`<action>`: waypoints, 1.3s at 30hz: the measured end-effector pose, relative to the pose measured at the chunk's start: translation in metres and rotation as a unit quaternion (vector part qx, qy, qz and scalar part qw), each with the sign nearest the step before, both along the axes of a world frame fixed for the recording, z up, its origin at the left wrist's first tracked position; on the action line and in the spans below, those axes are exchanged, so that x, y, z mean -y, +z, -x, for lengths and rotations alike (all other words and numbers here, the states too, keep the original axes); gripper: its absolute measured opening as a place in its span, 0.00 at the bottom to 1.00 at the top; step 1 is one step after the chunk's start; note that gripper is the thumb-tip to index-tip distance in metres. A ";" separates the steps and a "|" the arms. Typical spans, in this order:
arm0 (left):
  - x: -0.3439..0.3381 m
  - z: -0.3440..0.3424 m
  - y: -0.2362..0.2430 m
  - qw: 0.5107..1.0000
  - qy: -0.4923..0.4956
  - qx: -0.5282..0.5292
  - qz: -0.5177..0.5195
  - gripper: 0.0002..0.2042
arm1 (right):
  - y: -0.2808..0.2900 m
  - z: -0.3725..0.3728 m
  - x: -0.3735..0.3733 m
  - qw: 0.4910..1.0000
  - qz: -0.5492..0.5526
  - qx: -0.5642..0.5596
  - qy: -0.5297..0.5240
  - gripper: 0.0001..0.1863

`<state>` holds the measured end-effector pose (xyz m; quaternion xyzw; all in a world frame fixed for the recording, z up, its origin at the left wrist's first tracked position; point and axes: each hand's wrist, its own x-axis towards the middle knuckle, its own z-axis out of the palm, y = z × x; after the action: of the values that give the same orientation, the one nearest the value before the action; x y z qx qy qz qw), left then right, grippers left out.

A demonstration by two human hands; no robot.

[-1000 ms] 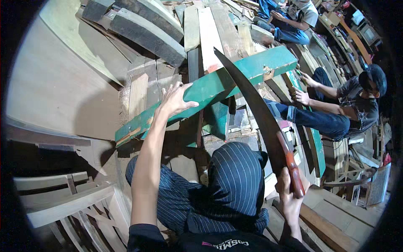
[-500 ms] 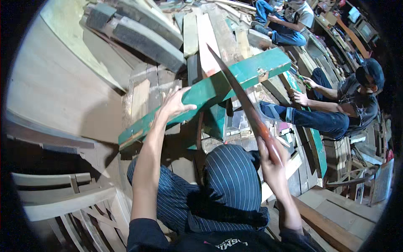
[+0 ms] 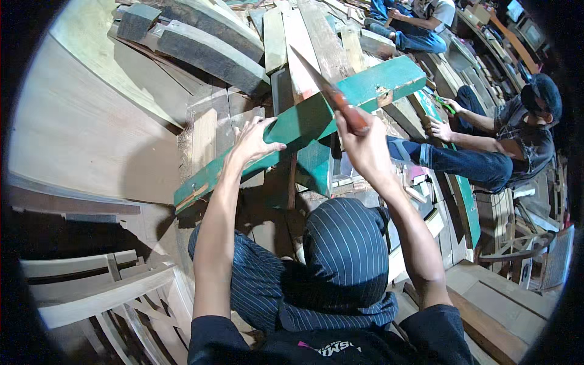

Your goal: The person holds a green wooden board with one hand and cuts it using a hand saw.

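A long green-painted wooden beam (image 3: 304, 121) lies slantwise in front of my knees, with bare wood at its chipped near-left end and a broken patch toward its far right. My left hand (image 3: 250, 143) grips the beam left of its middle, thumb on the near side and fingers over the far side. Closed around the reddish-brown handle of a handsaw (image 3: 351, 117) is my right hand (image 3: 365, 146). The narrow blade, seen almost edge-on, slants away over the beam. Whether its teeth touch the wood I cannot tell.
Under the beam stands another green piece (image 3: 315, 164). Dark curved timbers (image 3: 207, 58) are stacked at the far left, beside a large pale panel (image 3: 91, 121). A co-worker (image 3: 517, 134) sits close on the right with another green board (image 3: 465, 213); a second person (image 3: 420, 27) sits farther back.
My right hand has pushed the saw forward and away from me, its handle now close to the beam. My left hand keeps its hold on the beam.
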<state>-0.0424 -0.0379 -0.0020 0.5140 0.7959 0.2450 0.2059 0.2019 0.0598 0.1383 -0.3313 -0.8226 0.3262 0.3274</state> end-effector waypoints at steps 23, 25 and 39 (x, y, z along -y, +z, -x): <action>0.012 0.006 0.000 0.998 0.021 -0.053 0.037 0.48 | 0.036 -0.165 0.121 0.988 -0.006 0.037 -0.151 0.11; 0.011 0.008 0.002 0.999 0.009 -0.026 0.041 0.51 | 0.020 -0.163 0.111 0.988 -0.017 0.034 -0.151 0.11; 0.015 0.014 -0.004 1.000 0.003 0.020 0.000 0.48 | -0.006 -0.160 0.107 0.992 -0.024 0.100 -0.076 0.09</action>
<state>-0.0567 -0.0533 -0.0061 0.5066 0.7932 0.2560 0.2205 0.3623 -0.0472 0.1322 -0.4160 -0.8313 0.2456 0.2750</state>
